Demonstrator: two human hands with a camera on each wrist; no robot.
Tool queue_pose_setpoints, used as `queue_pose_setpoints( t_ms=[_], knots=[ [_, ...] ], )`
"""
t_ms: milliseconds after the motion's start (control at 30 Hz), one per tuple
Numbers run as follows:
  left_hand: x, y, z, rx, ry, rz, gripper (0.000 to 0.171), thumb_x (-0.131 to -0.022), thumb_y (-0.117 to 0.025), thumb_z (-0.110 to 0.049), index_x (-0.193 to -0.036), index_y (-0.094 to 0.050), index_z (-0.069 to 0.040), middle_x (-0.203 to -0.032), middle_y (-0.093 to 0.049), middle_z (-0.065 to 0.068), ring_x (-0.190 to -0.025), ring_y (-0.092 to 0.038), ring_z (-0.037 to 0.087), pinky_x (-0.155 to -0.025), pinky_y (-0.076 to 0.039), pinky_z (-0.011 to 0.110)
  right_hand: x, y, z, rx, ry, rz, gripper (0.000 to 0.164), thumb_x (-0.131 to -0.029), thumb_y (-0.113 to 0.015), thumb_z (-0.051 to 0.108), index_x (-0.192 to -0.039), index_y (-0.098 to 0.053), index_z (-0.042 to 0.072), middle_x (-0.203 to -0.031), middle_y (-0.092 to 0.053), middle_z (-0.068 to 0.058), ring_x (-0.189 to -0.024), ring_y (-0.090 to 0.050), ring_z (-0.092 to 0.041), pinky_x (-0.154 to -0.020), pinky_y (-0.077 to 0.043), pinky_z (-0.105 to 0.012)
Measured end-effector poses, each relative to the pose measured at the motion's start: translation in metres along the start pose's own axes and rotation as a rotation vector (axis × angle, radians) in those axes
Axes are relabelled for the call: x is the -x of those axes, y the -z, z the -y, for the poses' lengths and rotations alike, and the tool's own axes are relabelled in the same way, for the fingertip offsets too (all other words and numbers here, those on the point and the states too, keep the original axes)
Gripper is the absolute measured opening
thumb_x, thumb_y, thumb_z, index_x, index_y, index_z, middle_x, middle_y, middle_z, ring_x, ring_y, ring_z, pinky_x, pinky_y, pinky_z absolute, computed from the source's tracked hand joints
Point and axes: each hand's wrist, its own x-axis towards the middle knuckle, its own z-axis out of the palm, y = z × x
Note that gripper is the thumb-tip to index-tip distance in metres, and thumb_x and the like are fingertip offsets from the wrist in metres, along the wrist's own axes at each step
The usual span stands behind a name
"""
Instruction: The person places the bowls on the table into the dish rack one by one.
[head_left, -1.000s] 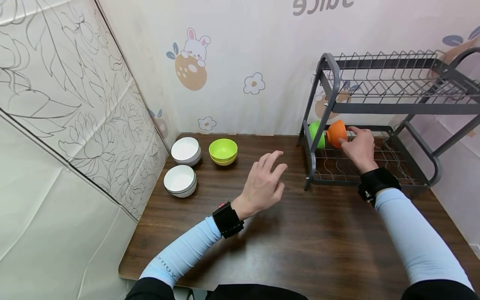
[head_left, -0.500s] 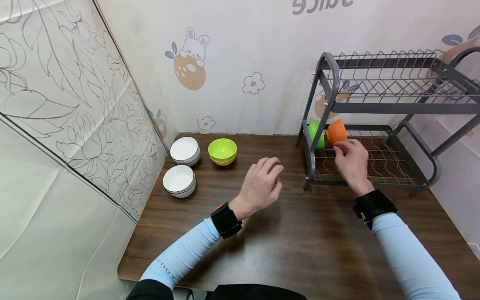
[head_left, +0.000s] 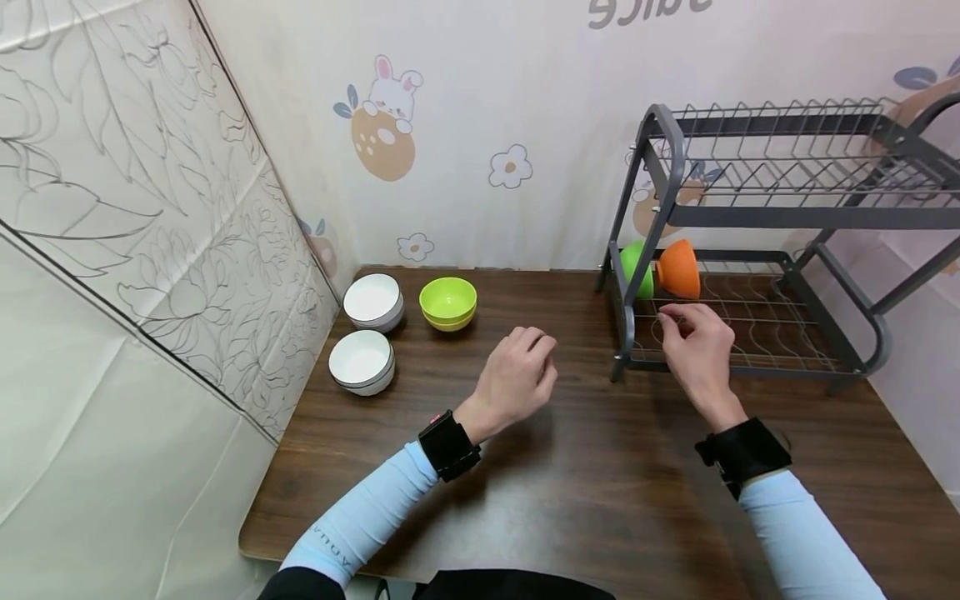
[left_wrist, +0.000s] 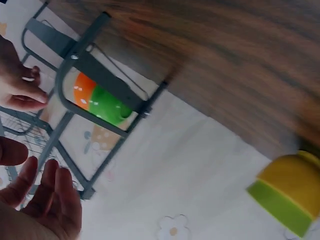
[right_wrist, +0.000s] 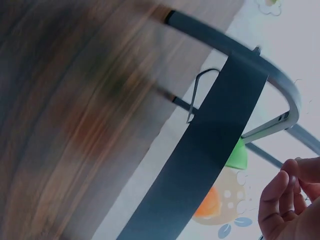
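An orange bowl (head_left: 679, 269) stands on its side on the lower tier of a grey dish rack (head_left: 753, 367). Beside it, to the left, is a green bowl (head_left: 635, 268), also on its side and partly behind the rack's post. Just in front of the orange bowl is my right hand (head_left: 701, 348), apart from it, fingers loosely bent and thumb near the fingertips, nothing seen held. My left hand (head_left: 512, 382) hovers over the table left of the rack with relaxed, bent fingers, holding nothing. The left wrist view shows its fingers (left_wrist: 65, 200) apart.
Two stacks of white bowls, a rear stack (head_left: 372, 302) and a front stack (head_left: 362, 362), sit at the table's left. Next to them are nested green and yellow bowls (head_left: 447, 303). The rack's upper wire tier (head_left: 780, 158) overhangs the lower one. A patterned wall (head_left: 465, 108) runs behind.
My right hand has let go of the orange bowl and drawn back toward me, leaving it on the lower tier. My left hand has lowered slightly, its fingers bending more.
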Motion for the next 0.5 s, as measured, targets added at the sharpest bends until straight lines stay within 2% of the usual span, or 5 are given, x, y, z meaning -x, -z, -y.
queue_pose_setpoints(
  t_ms=[100, 233, 367, 500],
  knots=[
    [0.012, 0.002, 0.016, -0.039, 0.077, -0.044, 0.012, -0.092, -0.069, -0.011, -0.103, -0.071, -0.008, -0.100, -0.065, 0.005, -0.093, -0.059, 0.023, -0.076, -0.047, 0.034, 0.006, -0.003, 0.005, -0.023, 0.017, -0.009, 0.013, -0.099, -0.070, 0.000, -0.109, -0.077, -0.006, -0.102, -0.068, -0.019, -0.080, -0.056, -0.012, -0.072, -0.037, -0.016],
    [0.033, 0.010, 0.049, -0.095, 0.221, -0.101, 0.011, -0.089, -0.074, -0.008, -0.099, -0.069, -0.007, -0.098, -0.064, 0.008, -0.092, -0.060, 0.027, -0.076, -0.046, 0.039, 0.011, -0.006, 0.012, -0.057, 0.051, -0.009, 0.013, -0.098, -0.071, 0.001, -0.108, -0.077, -0.005, -0.102, -0.068, -0.018, -0.082, -0.055, -0.005, -0.073, -0.038, -0.013],
    [0.059, 0.021, 0.079, -0.154, 0.345, -0.120, 0.011, -0.089, -0.075, -0.007, -0.097, -0.068, -0.006, -0.097, -0.063, 0.010, -0.091, -0.060, 0.031, -0.076, -0.047, 0.044, 0.016, -0.009, 0.019, -0.088, 0.069, -0.003, 0.013, -0.097, -0.072, 0.000, -0.108, -0.078, -0.004, -0.103, -0.069, -0.015, -0.083, -0.056, -0.005, -0.074, -0.039, -0.013],
    [0.088, 0.034, 0.102, -0.238, 0.436, -0.120, 0.015, -0.088, -0.076, -0.006, -0.100, -0.068, -0.002, -0.102, -0.062, 0.015, -0.094, -0.059, 0.036, -0.076, -0.046, 0.048, 0.021, -0.014, 0.023, -0.110, 0.072, -0.003, 0.013, -0.096, -0.073, -0.001, -0.108, -0.079, -0.002, -0.100, -0.070, -0.014, -0.080, -0.055, -0.006, -0.072, -0.039, -0.012]
  ],
)
